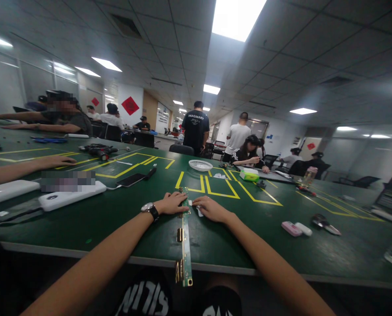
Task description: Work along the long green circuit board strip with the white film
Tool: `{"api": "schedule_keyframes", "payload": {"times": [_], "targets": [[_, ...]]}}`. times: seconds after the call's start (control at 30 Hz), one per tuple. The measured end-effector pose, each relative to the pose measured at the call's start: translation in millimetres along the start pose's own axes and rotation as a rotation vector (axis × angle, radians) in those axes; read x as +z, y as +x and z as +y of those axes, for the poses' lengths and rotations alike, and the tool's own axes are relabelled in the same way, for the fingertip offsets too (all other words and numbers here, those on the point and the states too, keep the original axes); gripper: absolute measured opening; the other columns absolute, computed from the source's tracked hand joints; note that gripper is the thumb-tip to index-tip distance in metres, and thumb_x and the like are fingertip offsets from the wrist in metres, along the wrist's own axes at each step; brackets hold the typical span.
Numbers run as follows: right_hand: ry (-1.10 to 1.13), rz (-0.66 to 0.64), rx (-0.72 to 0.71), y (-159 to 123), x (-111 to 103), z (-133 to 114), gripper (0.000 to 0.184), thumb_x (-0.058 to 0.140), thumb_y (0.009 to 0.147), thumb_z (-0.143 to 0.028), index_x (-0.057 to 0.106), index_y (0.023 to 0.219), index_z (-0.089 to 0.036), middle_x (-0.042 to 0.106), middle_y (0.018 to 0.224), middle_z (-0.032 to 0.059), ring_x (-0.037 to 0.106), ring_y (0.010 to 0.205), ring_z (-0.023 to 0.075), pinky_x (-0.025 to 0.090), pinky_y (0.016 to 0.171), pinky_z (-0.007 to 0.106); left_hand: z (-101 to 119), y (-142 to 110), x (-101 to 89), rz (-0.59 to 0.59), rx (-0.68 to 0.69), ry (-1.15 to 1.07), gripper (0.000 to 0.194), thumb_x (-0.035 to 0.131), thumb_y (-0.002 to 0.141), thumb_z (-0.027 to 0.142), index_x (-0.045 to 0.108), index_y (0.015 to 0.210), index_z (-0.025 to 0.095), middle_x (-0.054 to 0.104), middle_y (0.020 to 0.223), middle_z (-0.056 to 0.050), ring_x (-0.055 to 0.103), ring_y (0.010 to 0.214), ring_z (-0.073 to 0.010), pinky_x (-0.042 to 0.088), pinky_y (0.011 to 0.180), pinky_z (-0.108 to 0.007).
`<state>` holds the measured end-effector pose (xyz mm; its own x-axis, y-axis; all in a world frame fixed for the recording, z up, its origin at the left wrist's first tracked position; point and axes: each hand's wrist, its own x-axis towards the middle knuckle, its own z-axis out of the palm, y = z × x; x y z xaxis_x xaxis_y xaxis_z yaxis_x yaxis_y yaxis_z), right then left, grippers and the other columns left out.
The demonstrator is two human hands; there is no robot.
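a long, narrow green circuit board (pixel 186 245) lies lengthwise before the person, its near end jutting past the edge of the green surface (pixel 133 232), with copper-coloured flaps (pixel 180 235) along its left side. the left hand (pixel 171 203) rests over the board's far end, fingers and thumb touching it; whether its grip closes around the board i cannot tell. the right hand (pixel 213 209) is just beside that end, fingers curled at a small white piece (pixel 190 203); whether its grip pinches this is unclear. a white scrap (pixel 200 212) shows below those fingers. farther out stands a round white basket (pixel 200 165); a black phone (pixel 131 180) lies left.
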<state>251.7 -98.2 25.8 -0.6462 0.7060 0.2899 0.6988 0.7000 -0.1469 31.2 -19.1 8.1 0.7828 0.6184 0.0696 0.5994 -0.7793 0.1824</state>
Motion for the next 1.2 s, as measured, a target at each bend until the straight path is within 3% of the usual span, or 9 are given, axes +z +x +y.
{"api": "schedule_keyframes", "payload": {"times": [0.4, 0.67, 0.93, 1.2], "targets": [[-0.015, -0.006, 0.012, 0, 0, 2, 0.036, 0.043, 0.087, -0.012, 0.062, 0.117, -0.017, 0.059, 0.117, 0.0100, 0.052, 0.109, 0.0193, 0.037, 0.099, 0.036, -7, 3, 4.2, 0.008, 0.023, -0.002, 0.072, 0.030, 0.087, 0.071, 0.032, 0.143, 0.026, 0.026, 0.150, -0.011, 0.021, 0.134, -0.0333, 0.020, 0.100, -0.056], [-0.007, -0.015, -0.008, 1, 1, 1, 0.041, 0.042, 0.082, -0.007, 0.062, 0.117, -0.016, 0.060, 0.120, 0.0094, 0.052, 0.111, 0.0190, 0.036, 0.101, 0.035, -3, 2, 1.5, -0.018, 0.012, 0.014, 0.066, 0.032, 0.090, 0.065, 0.031, 0.143, 0.026, 0.024, 0.150, -0.010, 0.021, 0.135, -0.0326, 0.021, 0.100, -0.054], [0.059, -0.068, -0.048, 5, 0, 12, 0.054, 0.041, 0.072, 0.000, 0.060, 0.121, -0.013, 0.059, 0.125, 0.0093, 0.052, 0.115, 0.0191, 0.036, 0.103, 0.035, -4, 4, 0.4, -0.069, 0.015, 0.032, 0.061, 0.032, 0.093, 0.058, 0.025, 0.145, 0.026, 0.022, 0.151, -0.010, 0.019, 0.136, -0.0314, 0.020, 0.101, -0.053], [0.089, -0.072, -0.028, 3, 2, 16, 0.051, 0.041, 0.079, -0.004, 0.058, 0.125, -0.020, 0.056, 0.129, 0.0039, 0.052, 0.114, 0.0175, 0.034, 0.103, 0.036, -1, 1, -2.2, -0.068, -0.017, -0.004, 0.071, 0.032, 0.092, 0.059, 0.013, 0.148, 0.021, 0.025, 0.149, -0.015, 0.018, 0.137, -0.0300, 0.017, 0.103, -0.050]]}}
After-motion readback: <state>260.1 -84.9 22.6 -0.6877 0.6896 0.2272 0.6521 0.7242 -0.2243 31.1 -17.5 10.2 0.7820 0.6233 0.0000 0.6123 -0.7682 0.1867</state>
